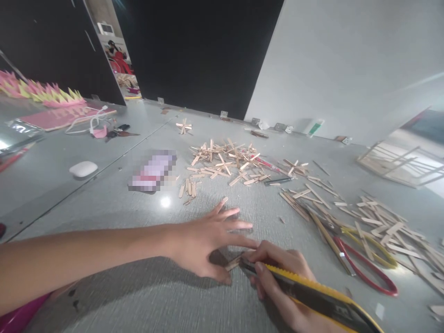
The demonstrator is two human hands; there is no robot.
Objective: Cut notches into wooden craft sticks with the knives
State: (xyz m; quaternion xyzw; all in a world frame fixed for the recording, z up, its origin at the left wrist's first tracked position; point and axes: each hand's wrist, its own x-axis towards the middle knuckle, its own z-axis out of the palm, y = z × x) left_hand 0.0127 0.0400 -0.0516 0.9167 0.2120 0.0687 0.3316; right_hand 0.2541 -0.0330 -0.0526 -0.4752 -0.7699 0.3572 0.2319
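My right hand (282, 268) grips a yellow-and-black utility knife (312, 296). Its tip end rests at a small wooden stick (233, 263) lying on the grey tabletop (194, 305). Fingers spread, my left hand (204, 236) lies low over the table. Its thumb and index finger lie on either side of the stick; whether they press on it I cannot tell. The index fingertip reaches close to my right hand. Part of the stick and the blade are hidden by the hands.
Beyond my hands are a pile of crossed wooden sticks (225, 157) and a blurred-out phone (152, 171). Red-and-yellow-handled scissors (364, 273) and more loose sticks (391, 231) lie right. A white oval case (83, 169) sits left; a stick frame (398, 162) stands far right.
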